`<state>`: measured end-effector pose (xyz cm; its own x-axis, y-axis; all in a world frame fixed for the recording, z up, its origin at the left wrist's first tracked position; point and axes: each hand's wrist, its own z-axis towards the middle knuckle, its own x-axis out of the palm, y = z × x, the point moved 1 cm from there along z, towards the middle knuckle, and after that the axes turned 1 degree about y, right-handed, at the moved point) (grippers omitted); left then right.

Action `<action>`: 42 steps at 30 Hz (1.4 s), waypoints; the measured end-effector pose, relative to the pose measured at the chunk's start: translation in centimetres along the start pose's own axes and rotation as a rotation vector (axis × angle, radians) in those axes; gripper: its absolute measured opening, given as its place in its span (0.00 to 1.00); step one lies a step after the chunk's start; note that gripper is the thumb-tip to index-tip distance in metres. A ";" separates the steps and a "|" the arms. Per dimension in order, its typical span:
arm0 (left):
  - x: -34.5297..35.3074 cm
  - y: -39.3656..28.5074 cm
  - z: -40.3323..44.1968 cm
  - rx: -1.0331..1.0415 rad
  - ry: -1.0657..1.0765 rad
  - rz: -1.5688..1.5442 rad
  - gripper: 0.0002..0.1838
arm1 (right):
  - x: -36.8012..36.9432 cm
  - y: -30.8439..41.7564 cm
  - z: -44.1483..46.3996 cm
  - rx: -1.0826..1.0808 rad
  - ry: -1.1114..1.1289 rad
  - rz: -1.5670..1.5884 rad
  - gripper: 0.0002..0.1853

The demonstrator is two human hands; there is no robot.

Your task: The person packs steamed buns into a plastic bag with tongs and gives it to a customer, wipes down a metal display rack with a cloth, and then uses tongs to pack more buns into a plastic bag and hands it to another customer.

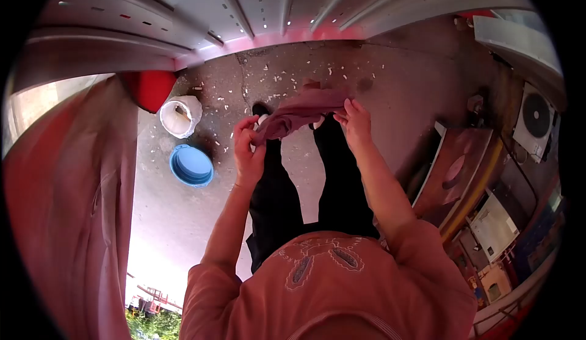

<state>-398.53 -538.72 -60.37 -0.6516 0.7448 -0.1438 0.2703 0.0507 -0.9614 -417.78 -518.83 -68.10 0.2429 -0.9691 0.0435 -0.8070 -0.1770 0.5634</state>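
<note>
A crumpled mauve cloth [302, 113] is stretched between my two hands, in front of my legs and above the floor. My left hand [249, 151] has its fingers closed on the cloth's left end. At the opposite end, my right hand [357, 123] pinches the edge between thumb and fingers. Whether the cloth is a garment or a rag I cannot tell from its folds. It partly covers my shoes.
On the floor to the left stand a white-lined bin [180, 117] and a blue basin [191, 166]. White scraps litter the concrete [226, 83]. A ribbed metal panel [256, 4] spans the top. A reddish curtain [73, 199] hangs left; a low table [455, 163] stands right.
</note>
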 end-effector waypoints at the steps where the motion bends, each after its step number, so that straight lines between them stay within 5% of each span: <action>1: -0.3 -1.3 0.5 0.003 0.030 -0.046 0.10 | -0.9 1.2 -1.8 -0.006 -0.005 0.156 0.12; 6: -0.4 -7.5 2.5 0.065 0.253 -0.122 0.07 | -6.2 5.9 -11.4 -0.148 -0.097 0.595 0.08; 12: 4.7 -13.7 2.7 0.186 0.321 -0.065 0.05 | -13.4 11.4 -20.0 -0.519 -0.157 0.389 0.07; 18: 10.4 -20.9 1.4 0.369 0.438 0.214 0.04 | -19.5 14.8 -25.7 -0.410 -0.153 0.479 0.06; 22: 12.8 -24.5 -0.4 0.405 0.588 0.209 0.03 | -22.7 17.7 -35.4 -0.415 0.044 0.146 0.08; 24: 13.6 -29.2 -2.1 0.394 0.673 0.101 0.04 | -23.3 21.8 -41.4 -0.603 0.220 0.087 0.11; 25: 13.7 -30.2 -2.3 0.151 0.687 -0.148 0.05 | -23.4 22.6 -42.9 -0.694 0.315 0.055 0.12; 27: 15.9 -34.9 -5.0 -0.022 0.536 -0.520 0.06 | -25.6 22.8 -39.9 -0.906 0.240 0.623 0.15; 28: 15.9 -34.9 -5.8 0.133 0.574 -0.036 0.07 | -26.7 22.7 -37.4 -1.000 0.195 0.903 0.17; 29: 16.5 -34.5 -6.0 0.303 0.590 0.431 0.10 | -27.9 18.7 -31.2 -0.853 0.091 0.898 0.20; 31: 18.4 -30.3 -5.8 -0.061 0.750 -0.062 0.13 | -23.9 10.3 -27.9 -0.322 0.342 0.711 0.17; 32: 19.4 -28.3 -5.8 -0.258 0.773 -0.281 0.17 | -20.3 8.8 -31.1 -0.341 0.493 0.649 0.20; 35: 18.1 -27.4 -6.6 -0.547 0.924 -0.223 0.18 | -21.5 5.7 -31.8 -0.293 0.608 0.743 0.23; 36: 17.8 -27.9 -6.3 -0.687 0.775 -0.267 0.17 | -20.5 4.8 -32.0 -0.258 0.679 0.775 0.24; 38: 17.1 -27.9 -4.0 -0.662 0.838 -0.392 0.15 | -23.5 5.9 -32.6 -0.265 0.742 0.923 0.24; 42: 15.8 -30.0 -1.9 -0.433 1.138 -0.668 0.15 | -26.6 7.4 -35.5 -0.501 0.684 0.709 0.26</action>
<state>-415.62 -527.23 -33.32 0.1301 0.6139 0.7786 0.4714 0.6526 -0.5932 -411.15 -488.23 -35.79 0.1827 -0.4966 0.8485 -0.6088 0.6206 0.4943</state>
